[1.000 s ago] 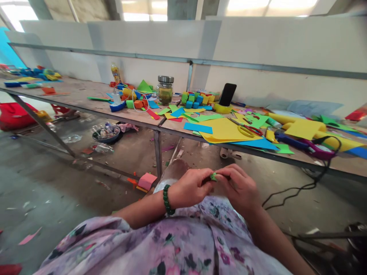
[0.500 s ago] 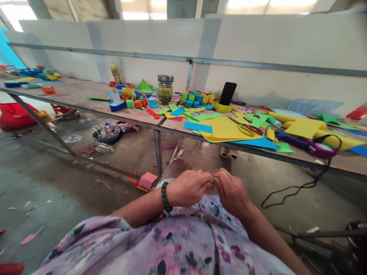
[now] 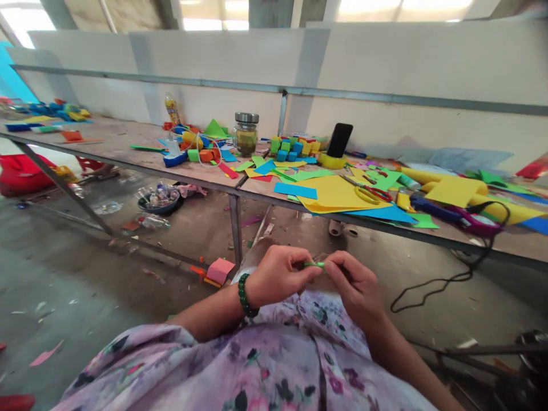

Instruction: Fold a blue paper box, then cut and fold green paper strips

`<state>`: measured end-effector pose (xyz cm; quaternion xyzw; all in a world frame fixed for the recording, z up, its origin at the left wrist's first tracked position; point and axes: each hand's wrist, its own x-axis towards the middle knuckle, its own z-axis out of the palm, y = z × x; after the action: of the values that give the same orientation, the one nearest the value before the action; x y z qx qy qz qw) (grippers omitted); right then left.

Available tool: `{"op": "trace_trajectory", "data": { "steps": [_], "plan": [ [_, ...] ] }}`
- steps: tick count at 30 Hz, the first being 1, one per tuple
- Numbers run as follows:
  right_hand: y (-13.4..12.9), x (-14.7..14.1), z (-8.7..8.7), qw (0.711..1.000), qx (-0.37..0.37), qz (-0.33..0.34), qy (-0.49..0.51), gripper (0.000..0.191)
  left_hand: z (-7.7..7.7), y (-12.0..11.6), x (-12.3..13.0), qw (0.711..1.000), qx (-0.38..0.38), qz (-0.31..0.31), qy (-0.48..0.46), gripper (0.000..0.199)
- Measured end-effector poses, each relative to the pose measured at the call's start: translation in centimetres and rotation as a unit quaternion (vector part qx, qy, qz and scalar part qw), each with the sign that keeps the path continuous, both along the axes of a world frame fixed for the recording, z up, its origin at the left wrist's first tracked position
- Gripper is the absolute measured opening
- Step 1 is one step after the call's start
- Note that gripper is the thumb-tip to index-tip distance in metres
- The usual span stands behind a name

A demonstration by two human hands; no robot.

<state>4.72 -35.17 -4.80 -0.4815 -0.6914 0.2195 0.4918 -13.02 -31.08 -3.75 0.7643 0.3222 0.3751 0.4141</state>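
Observation:
My left hand [image 3: 280, 278] pinches one end of a small, narrow green piece [image 3: 315, 264] that looks like rolled or folded craft sheet. At its other end, the thumb and fingers of my right hand [image 3: 356, 286] are closed on it. Most of the piece is hidden by my fingers; only a short green length shows between them. Both hands are held above my lap, in front of the table edge. A green bead bracelet [image 3: 245, 295] circles my left wrist.
On the table lie a blue strip [image 3: 295, 190], yellow sheets [image 3: 331, 194], scissors [image 3: 372, 194], and several colourful cubes [image 3: 295, 147]. A lidded glass jar [image 3: 246, 134] and a propped phone [image 3: 340, 140] stand behind. A black cord [image 3: 445, 279] hangs off the right edge.
My fingers have shifted and drawn slightly apart, so more of the green piece shows between them. My left hand is a little higher. The things on the table look the same.

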Motion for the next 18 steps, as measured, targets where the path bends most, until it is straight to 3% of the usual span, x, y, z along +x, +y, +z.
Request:
{"op": "trace_trajectory", "data": {
  "steps": [2,5,9,11,13,15,18],
  "plan": [
    [0.1,-0.2,-0.3,0.990,-0.075,0.014,0.115,0.025,-0.1,0.2,0.2,0.997,-0.034,0.005,-0.073,0.028],
    [0.6,-1.0,-1.1,0.948,-0.129,0.018,0.289,0.025,-0.8,0.5,0.9,0.989,-0.045,-0.032,-0.136,0.062],
    [1.0,-2.4,-2.4,0.920,-0.120,0.009,0.373,0.027,-2.2,0.4,2.3,0.983,-0.047,-0.063,-0.164,0.039],
    [0.9,-2.5,-2.5,0.933,-0.128,0.022,0.335,0.028,-2.6,0.3,2.5,0.981,-0.058,-0.059,-0.175,0.038],
    [0.7,-2.1,-2.1,0.966,-0.128,0.025,0.225,0.029,-2.6,0.5,2.4,0.985,-0.050,-0.044,-0.159,0.036],
    [0.6,-1.2,-1.2,0.991,-0.075,-0.021,0.107,0.026,-2.4,0.7,1.9,0.995,-0.012,-0.028,-0.096,0.034],
    [0.9,-0.2,0.3,0.998,0.023,-0.053,0.021,0.018,-2.4,1.0,1.4,0.995,0.070,-0.045,0.053,0.021]
  ]
}}
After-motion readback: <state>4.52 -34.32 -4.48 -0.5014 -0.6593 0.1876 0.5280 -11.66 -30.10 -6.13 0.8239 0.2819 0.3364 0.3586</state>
